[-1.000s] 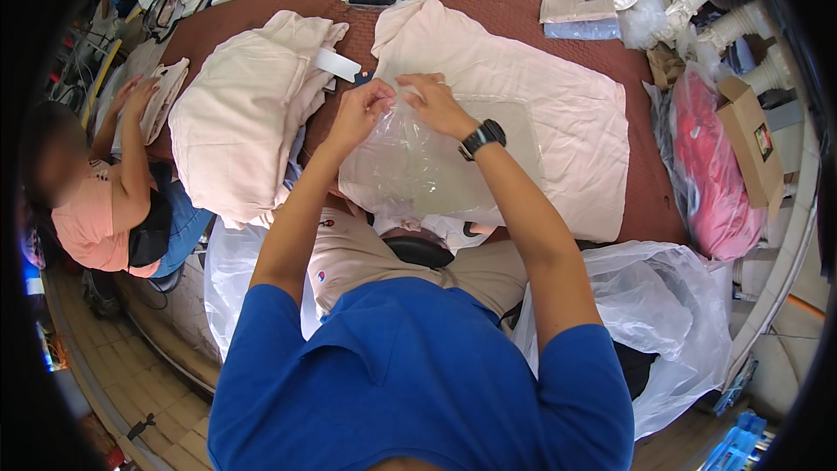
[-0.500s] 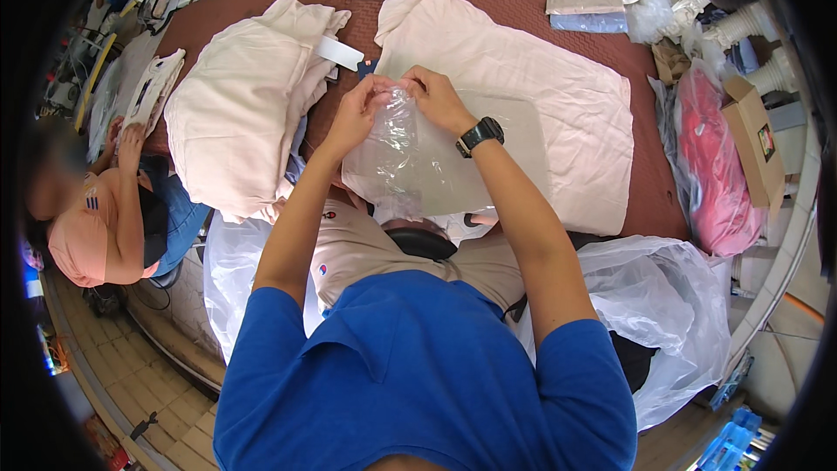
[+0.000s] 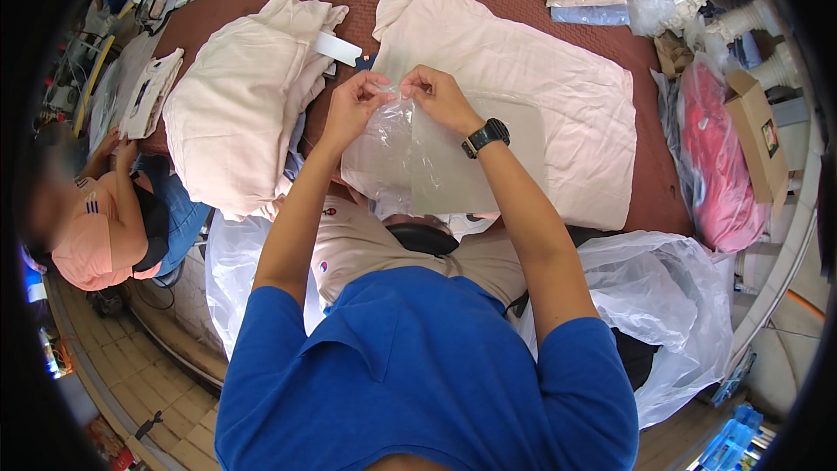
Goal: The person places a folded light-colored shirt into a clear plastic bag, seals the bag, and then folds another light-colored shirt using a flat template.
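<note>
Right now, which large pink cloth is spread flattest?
The cloth on the right, extending past your black watch; the pile on the left is heaped.

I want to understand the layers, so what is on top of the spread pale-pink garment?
A flat grey sheet and clear plastic are over the garment. The part beneath the sheet is covered, so not visible.

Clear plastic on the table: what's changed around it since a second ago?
The right hand's spread fingers have closed into a pinch at the upper edge of the clear plastic; whether the left hand grips it is unclear. On the left, a co-worker's raised hands have come down to a folded garment. The pale clothes pile and spread pale garment stayed put.
</note>
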{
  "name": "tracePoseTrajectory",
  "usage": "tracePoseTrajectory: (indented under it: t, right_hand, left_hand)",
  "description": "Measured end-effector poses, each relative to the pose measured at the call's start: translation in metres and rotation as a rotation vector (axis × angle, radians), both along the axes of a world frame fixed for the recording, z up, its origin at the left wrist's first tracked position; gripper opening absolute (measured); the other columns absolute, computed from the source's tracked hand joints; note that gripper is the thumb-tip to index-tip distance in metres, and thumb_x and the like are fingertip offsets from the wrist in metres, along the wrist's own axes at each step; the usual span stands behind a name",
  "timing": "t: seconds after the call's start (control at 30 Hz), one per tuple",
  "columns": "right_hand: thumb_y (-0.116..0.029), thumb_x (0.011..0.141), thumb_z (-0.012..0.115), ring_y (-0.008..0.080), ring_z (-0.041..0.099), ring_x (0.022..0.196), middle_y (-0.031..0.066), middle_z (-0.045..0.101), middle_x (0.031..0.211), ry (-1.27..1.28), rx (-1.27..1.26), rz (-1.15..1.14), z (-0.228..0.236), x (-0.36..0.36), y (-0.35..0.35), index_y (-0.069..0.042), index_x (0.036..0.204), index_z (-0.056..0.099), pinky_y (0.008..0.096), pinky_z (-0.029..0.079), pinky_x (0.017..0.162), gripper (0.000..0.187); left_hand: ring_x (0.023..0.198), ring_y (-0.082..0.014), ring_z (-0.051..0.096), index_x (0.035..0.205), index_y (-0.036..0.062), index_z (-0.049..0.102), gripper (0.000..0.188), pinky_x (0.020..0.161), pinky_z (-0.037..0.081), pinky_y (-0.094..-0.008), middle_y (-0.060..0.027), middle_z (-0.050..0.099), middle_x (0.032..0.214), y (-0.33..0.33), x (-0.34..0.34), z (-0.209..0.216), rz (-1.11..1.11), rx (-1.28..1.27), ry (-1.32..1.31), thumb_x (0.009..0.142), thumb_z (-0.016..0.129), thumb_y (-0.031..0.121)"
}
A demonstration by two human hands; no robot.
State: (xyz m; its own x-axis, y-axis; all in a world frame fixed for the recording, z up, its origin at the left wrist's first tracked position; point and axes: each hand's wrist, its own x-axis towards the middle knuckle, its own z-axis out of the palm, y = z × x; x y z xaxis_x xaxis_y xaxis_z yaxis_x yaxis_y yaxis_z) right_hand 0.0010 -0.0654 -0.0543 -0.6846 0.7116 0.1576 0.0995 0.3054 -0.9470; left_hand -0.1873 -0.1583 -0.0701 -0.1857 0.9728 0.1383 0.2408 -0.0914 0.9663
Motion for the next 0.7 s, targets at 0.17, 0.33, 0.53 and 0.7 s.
tracePoseTrajectory:
  t: [0.17, 0.33, 0.53, 0.7]
  right_hand:
    - [-0.002, 0.092, 0.063, 0.0126, 0.065, 0.08, 0.006, 0.07, 0.086, 0.056, -0.044, 0.011, 0.002, 0.003, 0.0, 0.002, 0.096, 0.065, 0.0282, 0.051, 0.076, 0.006]
    - [-0.002, 0.09, 0.067, 0.0124, 0.065, 0.082, 0.0052, 0.07, 0.087, 0.055, -0.003, -0.009, 0.002, 0.008, 0.006, 0.001, 0.097, 0.066, 0.0282, 0.051, 0.077, 0.008]
    - [-0.006, 0.082, 0.076, 0.0138, 0.061, 0.079, 0.0056, 0.069, 0.087, 0.003, 0.032, -0.015, 0.004, 0.016, 0.005, 0.0, 0.097, 0.067, 0.0297, 0.051, 0.077, 0.018]
    - [-0.006, 0.079, 0.078, 0.0174, 0.062, 0.08, 0.0071, 0.067, 0.084, -0.085, 0.113, -0.017, 0.006, 0.02, 0.001, 0.0, 0.09, 0.067, 0.0312, 0.05, 0.076, 0.017]
  left_hand:
    - [0.084, -0.0083, 0.062, 0.12, -0.0007, 0.063, 0.031, 0.077, 0.05, -0.0225, -0.0015, 0.068, 0.093, 0.005, -0.008, 0.002, -0.109, -0.139, -0.171, 0.095, 0.069, 0.018]
    - [0.09, -0.0126, 0.067, 0.126, 0.0004, 0.063, 0.043, 0.082, 0.052, -0.0255, -0.0037, 0.071, 0.107, 0.007, -0.012, 0.005, -0.18, -0.452, -0.564, 0.099, 0.064, 0.034]
    - [0.097, -0.0148, 0.069, 0.119, -0.0019, 0.066, 0.037, 0.087, 0.054, -0.0266, -0.0075, 0.072, 0.108, 0.004, -0.008, 0.008, -0.132, -0.38, -0.361, 0.097, 0.067, 0.027]
    - [0.084, -0.0096, 0.065, 0.106, 0.0004, 0.074, 0.026, 0.077, 0.051, -0.0215, -0.004, 0.073, 0.098, 0.004, -0.004, 0.011, -0.066, -0.336, -0.302, 0.094, 0.069, 0.023]
